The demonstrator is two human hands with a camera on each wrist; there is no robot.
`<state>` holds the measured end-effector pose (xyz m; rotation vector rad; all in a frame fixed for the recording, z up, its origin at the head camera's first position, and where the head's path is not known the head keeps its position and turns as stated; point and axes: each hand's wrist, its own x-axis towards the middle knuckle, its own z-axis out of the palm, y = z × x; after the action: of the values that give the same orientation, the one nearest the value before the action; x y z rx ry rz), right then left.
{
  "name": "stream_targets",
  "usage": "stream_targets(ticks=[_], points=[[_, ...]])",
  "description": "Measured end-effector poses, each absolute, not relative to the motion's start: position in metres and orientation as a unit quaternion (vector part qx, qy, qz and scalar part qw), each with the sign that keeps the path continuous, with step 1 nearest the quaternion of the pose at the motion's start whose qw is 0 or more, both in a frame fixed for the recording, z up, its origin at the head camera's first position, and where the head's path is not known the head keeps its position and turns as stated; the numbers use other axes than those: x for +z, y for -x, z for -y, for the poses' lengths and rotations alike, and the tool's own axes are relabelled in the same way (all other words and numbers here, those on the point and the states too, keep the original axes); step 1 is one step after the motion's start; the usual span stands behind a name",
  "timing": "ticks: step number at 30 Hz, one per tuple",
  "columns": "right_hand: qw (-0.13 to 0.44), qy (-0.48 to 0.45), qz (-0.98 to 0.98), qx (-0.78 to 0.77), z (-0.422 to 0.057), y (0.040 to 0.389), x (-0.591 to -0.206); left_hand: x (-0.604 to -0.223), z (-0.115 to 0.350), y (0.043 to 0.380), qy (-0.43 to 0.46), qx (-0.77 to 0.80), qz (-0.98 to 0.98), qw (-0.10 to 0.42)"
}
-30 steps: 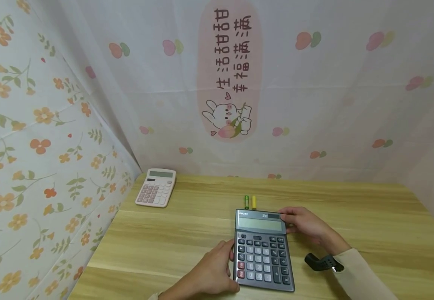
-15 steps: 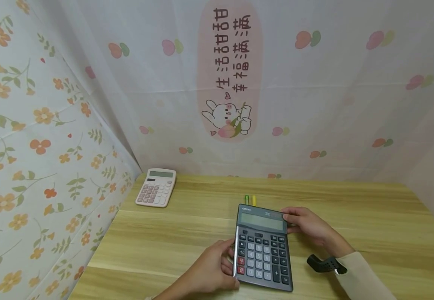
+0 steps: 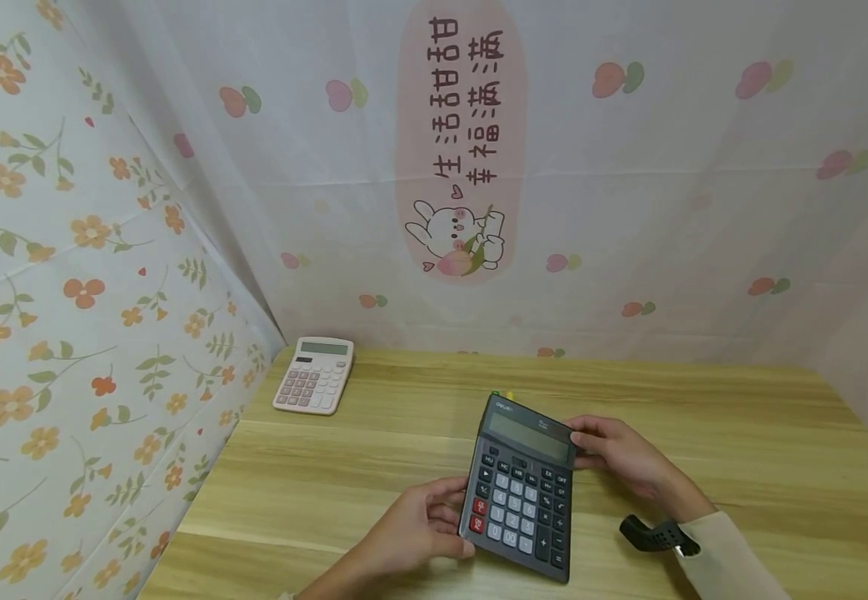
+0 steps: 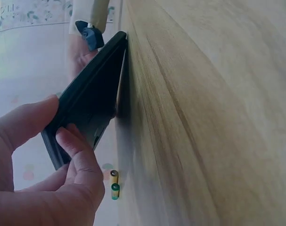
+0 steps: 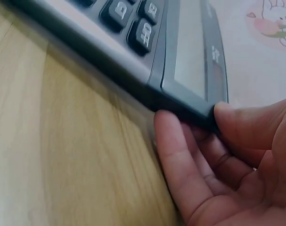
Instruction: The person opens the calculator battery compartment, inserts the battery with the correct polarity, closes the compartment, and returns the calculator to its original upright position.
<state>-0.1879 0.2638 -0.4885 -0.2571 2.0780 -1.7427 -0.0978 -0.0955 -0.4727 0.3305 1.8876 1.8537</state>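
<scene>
A large dark grey calculator is tilted, its left edge raised off the table and its right edge low. At that raised edge my left hand grips it, thumb on the front side and fingers curled beneath, as the left wrist view shows. My right hand pinches the upper right corner beside the display, with the thumb on the edge and fingers under it. Two small batteries, one green and one yellow, lie behind the calculator; in the head view it hides most of them.
A pink and white calculator lies at the back left of the wooden table. Patterned cloth hangs behind the table and along the left side. A black band is at the right wrist.
The dark calculator has gone from lying nearly flat to tilting, its left side lifted by my left hand. Its top now covers more of the batteries. My right hand stays at the corner.
</scene>
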Motion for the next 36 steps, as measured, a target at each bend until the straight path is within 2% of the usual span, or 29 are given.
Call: stream_targets(ticks=[22, 36], points=[[0.213, 0.129, -0.751, -0.612, -0.2694, 0.1887, -0.4907, -0.4708, 0.0994, 0.0976, -0.135, 0.69, -0.676, 0.221], [0.215, 0.159, -0.753, -0.602, -0.2707, 0.1866, -0.4899, -0.4653, 0.0959, 0.0992, -0.135, 0.749, -0.604, 0.236]])
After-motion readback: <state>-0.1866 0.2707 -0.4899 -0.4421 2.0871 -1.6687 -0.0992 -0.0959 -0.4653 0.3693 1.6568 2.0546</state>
